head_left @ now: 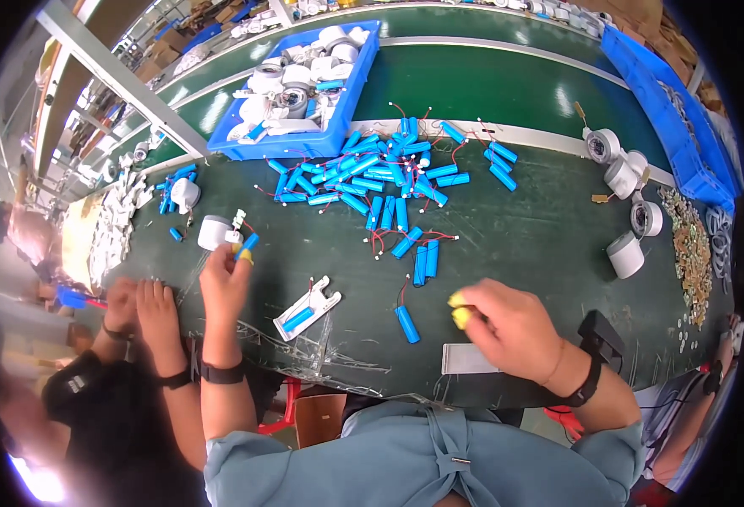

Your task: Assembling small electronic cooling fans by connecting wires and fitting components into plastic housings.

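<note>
My left hand (222, 287), with yellow finger covers on its tips, pinches a blue cylindrical battery (249, 243) with a red wire. Just beyond it lie a white cup-shaped housing (213, 232) and a small white piece (238, 220). My right hand (511, 328) hovers over the near side of the table, thumb and forefinger drawn together in yellow covers, nothing visible between them. Beneath it is a pale flat rectangle (465, 358), partly hidden. Between my hands are a white plastic casing (317, 302) with a blue battery inside and a loose wired battery (406, 324).
A heap of blue wired batteries (372, 173) covers the middle of the green table. Behind it stands a blue bin (338, 127) of white housings. White camera-like housings (625, 255) and small brownish parts (686, 241) lie right. A co-worker's hands (156, 317) are close on the left.
</note>
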Motion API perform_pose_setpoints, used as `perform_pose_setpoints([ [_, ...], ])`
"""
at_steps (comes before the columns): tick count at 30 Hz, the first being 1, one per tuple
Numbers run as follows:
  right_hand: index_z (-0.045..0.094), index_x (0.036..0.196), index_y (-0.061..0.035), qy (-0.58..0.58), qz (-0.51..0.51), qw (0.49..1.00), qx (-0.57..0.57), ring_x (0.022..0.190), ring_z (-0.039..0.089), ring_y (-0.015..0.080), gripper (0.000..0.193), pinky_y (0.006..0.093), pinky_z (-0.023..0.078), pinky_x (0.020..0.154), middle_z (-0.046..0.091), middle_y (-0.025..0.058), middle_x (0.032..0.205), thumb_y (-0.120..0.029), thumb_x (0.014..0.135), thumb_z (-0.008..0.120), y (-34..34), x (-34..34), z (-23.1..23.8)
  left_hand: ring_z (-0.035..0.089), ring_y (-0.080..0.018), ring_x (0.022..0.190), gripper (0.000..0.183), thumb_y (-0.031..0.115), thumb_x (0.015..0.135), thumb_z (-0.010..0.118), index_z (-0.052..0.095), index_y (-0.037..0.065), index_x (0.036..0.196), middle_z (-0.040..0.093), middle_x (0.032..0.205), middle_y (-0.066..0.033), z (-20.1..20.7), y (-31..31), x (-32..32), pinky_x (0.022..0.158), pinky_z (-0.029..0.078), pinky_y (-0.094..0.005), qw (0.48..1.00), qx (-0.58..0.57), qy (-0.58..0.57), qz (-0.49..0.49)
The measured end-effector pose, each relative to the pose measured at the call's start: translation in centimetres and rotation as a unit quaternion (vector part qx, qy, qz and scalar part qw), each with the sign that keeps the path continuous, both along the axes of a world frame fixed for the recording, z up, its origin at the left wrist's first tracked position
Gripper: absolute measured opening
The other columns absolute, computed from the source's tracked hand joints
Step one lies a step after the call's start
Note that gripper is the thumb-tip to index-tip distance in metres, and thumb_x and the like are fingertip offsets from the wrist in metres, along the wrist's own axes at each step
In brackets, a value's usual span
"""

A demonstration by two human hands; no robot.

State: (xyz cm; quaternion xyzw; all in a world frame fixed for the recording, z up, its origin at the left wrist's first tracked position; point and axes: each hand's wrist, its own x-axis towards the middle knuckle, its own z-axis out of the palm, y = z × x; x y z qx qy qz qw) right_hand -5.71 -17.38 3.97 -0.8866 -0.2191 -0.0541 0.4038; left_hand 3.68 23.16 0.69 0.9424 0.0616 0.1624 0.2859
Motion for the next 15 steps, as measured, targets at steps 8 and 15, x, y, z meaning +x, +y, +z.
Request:
perform_pose_setpoints([
  [8,0.049,0.129,-0.0077,-0.15,0.108,0.966,0.182,0.078,0.062,0.0227,0.047,0.03,0.052,0.059,0.053,0.0127,0.121,-0.01,0.086,0.067,8.1,6.5,5.4,0.058,-0.0061,0.066,0.022,0.009,0.089,0.059,0.063,-0.003,0.108,0.064,0.081,-0.002,12.1,-7.3,-0.8,0.056,0.045,-0.0196,0.964,-0.222,-0.099,-0.105],
  [15,0.058,0.121,-0.0028,0.031,0.089,0.971,0.22,0.073,0.061,0.0094,0.033,0.0227,0.048,0.06,0.061,0.007,0.094,-0.001,0.088,0.063,1.1,3.4,7.0,0.065,-0.0139,0.085,0.032,0.001,0.095,0.056,0.052,-0.001,0.126,0.064,0.105,-0.0083,9.7,-16.4,-4.1,0.066,0.053,-0.0234,0.743,-0.497,0.104,-0.436],
])
